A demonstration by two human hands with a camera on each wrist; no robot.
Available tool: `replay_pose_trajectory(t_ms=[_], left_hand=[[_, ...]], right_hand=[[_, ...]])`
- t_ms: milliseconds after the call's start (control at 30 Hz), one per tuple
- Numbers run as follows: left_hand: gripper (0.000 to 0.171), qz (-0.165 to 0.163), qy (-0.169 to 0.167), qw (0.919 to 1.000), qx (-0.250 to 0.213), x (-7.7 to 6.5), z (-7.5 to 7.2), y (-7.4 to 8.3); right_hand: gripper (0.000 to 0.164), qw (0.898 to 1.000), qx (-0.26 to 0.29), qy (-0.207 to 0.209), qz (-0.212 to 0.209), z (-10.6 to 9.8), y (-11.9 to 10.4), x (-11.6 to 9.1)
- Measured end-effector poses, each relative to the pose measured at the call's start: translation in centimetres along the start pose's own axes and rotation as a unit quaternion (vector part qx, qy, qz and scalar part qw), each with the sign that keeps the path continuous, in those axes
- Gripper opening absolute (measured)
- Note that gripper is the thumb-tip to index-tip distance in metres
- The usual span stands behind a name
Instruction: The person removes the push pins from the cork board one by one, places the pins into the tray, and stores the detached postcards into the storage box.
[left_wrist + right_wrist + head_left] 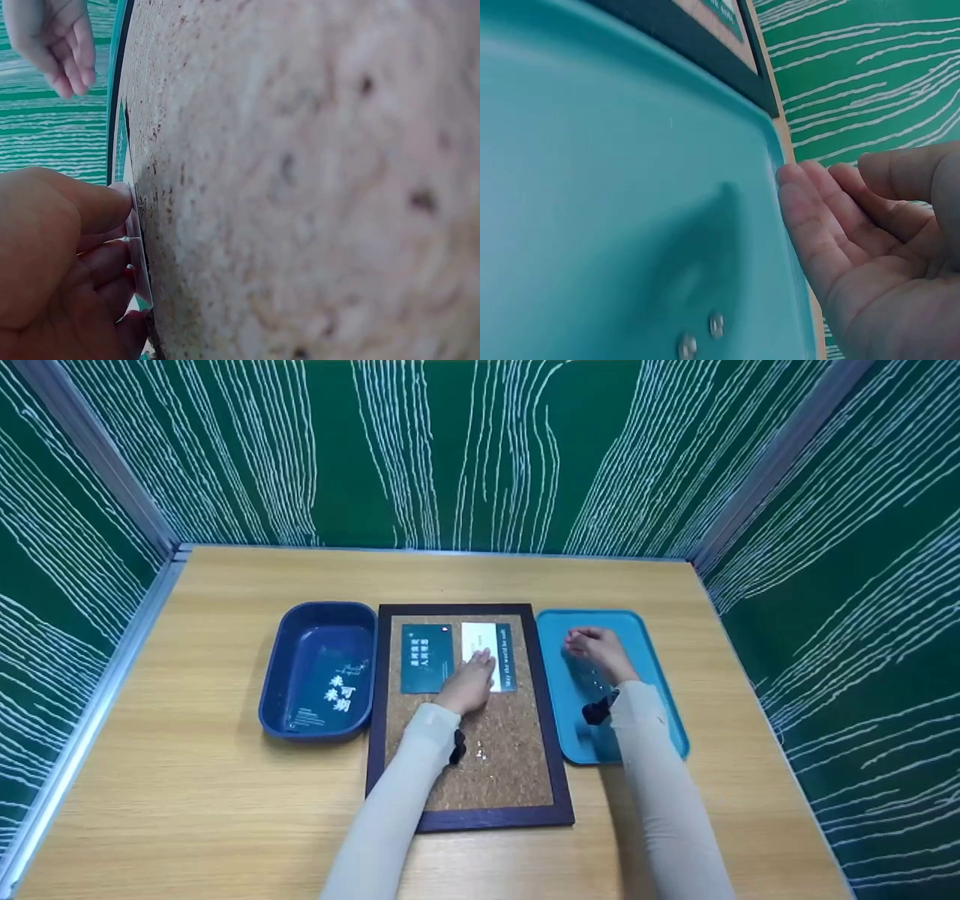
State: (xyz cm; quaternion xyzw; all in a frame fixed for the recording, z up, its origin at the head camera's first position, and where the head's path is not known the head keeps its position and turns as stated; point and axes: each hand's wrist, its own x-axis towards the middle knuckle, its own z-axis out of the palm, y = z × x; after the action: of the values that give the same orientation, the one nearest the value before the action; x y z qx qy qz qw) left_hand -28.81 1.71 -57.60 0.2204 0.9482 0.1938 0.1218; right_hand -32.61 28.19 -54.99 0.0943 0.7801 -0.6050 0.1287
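My left hand [468, 684] rests on a white-and-green card [505, 656] near the top of the cork board [450, 780]. In the left wrist view its thumb and fingertips touch the card's face, close against the cork. Left of that card, a dark green card [426, 656] with white lettering lies on the board. Over the light blue tray [559, 690], my right hand [600, 649] hovers with loosely bent fingers. The right wrist view shows its palm empty and thumb apart from the fingers. Small clear shiny pieces [716, 325] lie in the tray below it.
To the board's left stands a dark blue basin [274, 690] with a lettered green card [322, 690] inside. Several small shiny bits [481, 754] are on the lower cork. A dark frame [495, 817] edges the board. Green, white-lined panels [450, 457] surround the wooden table [187, 780].
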Motion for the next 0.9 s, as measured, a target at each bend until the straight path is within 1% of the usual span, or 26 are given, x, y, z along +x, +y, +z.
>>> replay_pose_trajectory(t_ms=[67,200,300,433,633,900], left_hand=[[0.048,0.001,0.003,1.0000,0.000,0.0,0.0,0.0],[0.047,0.000,0.002,1.0000,-0.004,0.0,0.0,0.0],[0.048,-0.001,-0.001,1.0000,-0.005,0.0,-0.1,0.0],[0.048,0.000,-0.003,1.0000,-0.005,0.0,-0.1,0.0],[0.048,-0.003,-0.007,1.0000,-0.007,-0.1,-0.2,0.0],[0.048,-0.002,-0.005,1.0000,-0.006,0.0,-0.2,0.1]], right_hand=[[0.044,1.000,0.017,-0.008,0.001,0.6,-0.2,0.1],[0.045,0.997,0.069,-0.025,0.011,1.7,-0.6,0.4],[0.045,0.995,0.089,-0.030,0.025,2.7,-0.9,0.7],[0.041,0.995,0.087,-0.032,0.044,3.9,-1.2,1.1],[0.039,0.992,0.098,-0.037,0.068,5.5,-1.3,1.6],[0.039,0.989,0.120,-0.047,0.074,7.1,-1.4,1.9]])
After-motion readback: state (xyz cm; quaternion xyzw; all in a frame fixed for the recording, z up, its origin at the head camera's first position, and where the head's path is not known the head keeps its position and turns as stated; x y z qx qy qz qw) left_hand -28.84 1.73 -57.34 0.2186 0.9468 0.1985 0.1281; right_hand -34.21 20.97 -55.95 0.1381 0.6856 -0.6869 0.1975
